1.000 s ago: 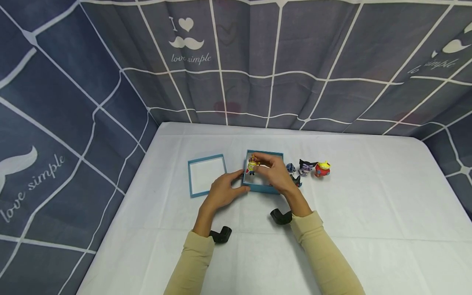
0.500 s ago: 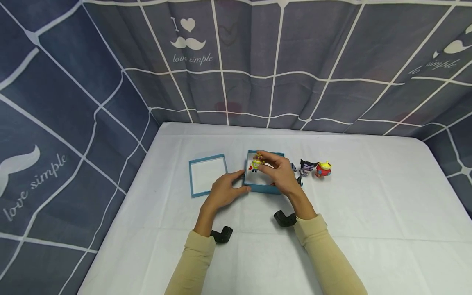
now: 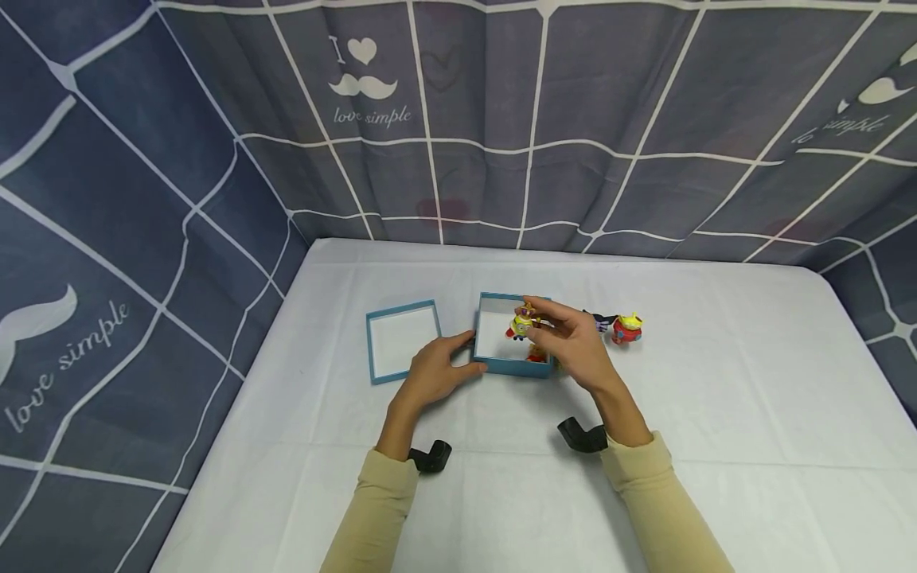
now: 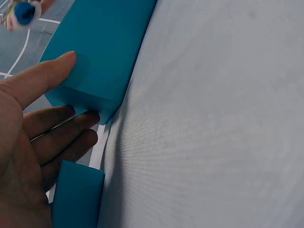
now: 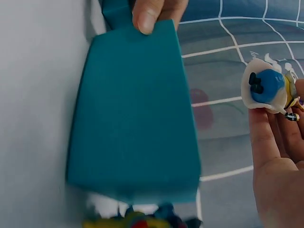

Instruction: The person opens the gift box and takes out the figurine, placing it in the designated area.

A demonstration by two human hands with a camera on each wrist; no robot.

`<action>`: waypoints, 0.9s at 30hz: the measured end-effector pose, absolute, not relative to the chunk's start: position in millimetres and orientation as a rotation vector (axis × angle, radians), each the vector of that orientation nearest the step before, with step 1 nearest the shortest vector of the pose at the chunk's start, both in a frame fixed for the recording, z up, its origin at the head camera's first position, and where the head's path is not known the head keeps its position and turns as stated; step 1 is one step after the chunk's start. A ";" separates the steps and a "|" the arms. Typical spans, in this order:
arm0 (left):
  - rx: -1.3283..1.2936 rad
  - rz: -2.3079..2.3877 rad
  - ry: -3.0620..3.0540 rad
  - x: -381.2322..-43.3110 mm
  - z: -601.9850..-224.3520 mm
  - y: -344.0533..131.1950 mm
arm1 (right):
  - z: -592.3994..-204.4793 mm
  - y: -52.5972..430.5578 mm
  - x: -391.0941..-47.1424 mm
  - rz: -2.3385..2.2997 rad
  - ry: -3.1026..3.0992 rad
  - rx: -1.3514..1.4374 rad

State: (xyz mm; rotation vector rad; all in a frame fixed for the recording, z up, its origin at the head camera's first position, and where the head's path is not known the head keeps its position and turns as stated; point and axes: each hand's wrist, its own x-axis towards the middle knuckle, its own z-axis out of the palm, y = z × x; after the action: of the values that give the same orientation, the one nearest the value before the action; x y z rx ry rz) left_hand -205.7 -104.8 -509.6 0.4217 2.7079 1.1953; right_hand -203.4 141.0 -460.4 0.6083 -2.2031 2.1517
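Note:
My right hand [image 3: 582, 348] pinches a small yellow minion figurine [image 3: 520, 325] above the right half of a shallow blue open box [image 3: 512, 367]. In the right wrist view the figurine [image 5: 268, 88] shows its blue underside and white cape. Another red-and-yellow figurine [image 3: 536, 353] appears at the box's front right corner. My left hand [image 3: 435, 371] holds the box's front left corner. The left wrist view shows its thumb on the front face of the box [image 4: 102, 52] and its fingertips at the side.
The blue-rimmed lid [image 3: 370, 350] lies inside up, left of the box. Right of my right hand stand a red-and-yellow figurine [image 3: 626, 329] and a dark figurine [image 3: 603, 322], partly hidden. A white cloth [image 3: 716, 382] covers the table; a grey checked curtain [image 3: 487, 183] hangs behind.
My right hand has carried the minion figurine rightward across the box, uncovering the figurine at the front right corner and covering those beside the box. My left hand has stayed at the corner.

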 end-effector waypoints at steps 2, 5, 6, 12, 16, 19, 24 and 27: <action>0.425 1.201 2.706 -205.5 -509.5 -104.7 | -458.5 148.1 -199.2 2.118 -2.230 0.611; 0.435 1.205 2.705 -204.7 -508.9 -104.9 | -456.1 158.5 -193.0 2.076 -2.253 0.605; 0.437 1.204 2.706 -204.4 -508.6 -104.9 | -455.0 161.7 -191.0 2.062 -2.255 0.603; 0.436 1.192 2.719 -202.7 -507.5 -104.8 | -451.9 179.2 -181.1 1.971 -2.284 0.562; 0.426 1.190 2.726 -201.8 -508.0 -105.5 | -453.1 190.8 -175.8 1.942 -2.294 0.575; 0.423 1.194 2.727 -201.6 -508.5 -105.5 | -455.0 200.2 -171.4 1.939 -2.294 0.586; 0.434 1.197 2.724 -202.6 -509.0 -105.0 | -458.8 214.8 -164.7 1.962 -2.290 0.564; 0.432 1.195 2.726 -202.8 -509.0 -105.3 | -461.0 222.2 -162.8 1.959 -2.306 0.542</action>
State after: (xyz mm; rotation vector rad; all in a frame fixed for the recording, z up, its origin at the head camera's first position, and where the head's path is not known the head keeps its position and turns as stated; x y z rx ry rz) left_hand -202.8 -105.3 -509.0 0.4325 2.7263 1.1950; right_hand -162.8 222.2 -461.0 0.5415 -2.3064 1.9595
